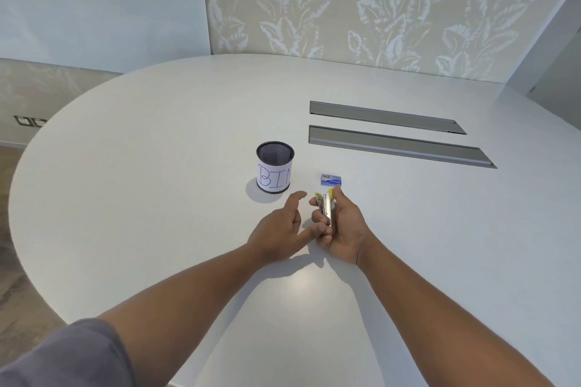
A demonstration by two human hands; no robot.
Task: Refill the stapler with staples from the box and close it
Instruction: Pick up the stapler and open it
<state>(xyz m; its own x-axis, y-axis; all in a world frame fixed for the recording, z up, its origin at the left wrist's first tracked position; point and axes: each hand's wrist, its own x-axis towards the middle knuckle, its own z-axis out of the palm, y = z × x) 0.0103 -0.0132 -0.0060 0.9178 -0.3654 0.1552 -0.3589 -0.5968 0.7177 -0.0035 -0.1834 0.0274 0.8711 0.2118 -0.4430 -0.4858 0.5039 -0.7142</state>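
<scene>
Frankly, a good deal is hard to read from where I stand. The stapler (pixel 327 206) is small and mostly wrapped by the right hand (pixel 341 229), so only its metal rails and yellow tips show; it looks opened, two arms splayed slightly apart, but I cannot tell whether any staples sit in the channel. The print on the little blue staple box (pixel 330 180) is too fine to make out, and whether the box is open or sealed is unclear. On the black mesh cup (pixel 275 170) a white paper label reads "BI" and then curves out of sight. Both forearms run off the bottom edge, with a grey sleeve (pixel 63 355) cut off at the lower left.

That right hand grips the stapler upright just above the white desk (pixel 157 198), fingers curled round its lower part, thumb along the side, its fingertips reaching up toward the yellow end. The left hand (pixel 283 225) holds nothing: fingers loosely spread and relaxed, index stretched forward, its thumb side just beside the right hand's knuckles, possibly touching.

From the stapler, the staple box lies at twelve o'clock, just beyond the yellow tips. The mesh cup stands at about ten o'clock, near. Two grey recessed cable slots (pixel 396 132) lie at one to two o'clock, well apart from the hands.
</scene>
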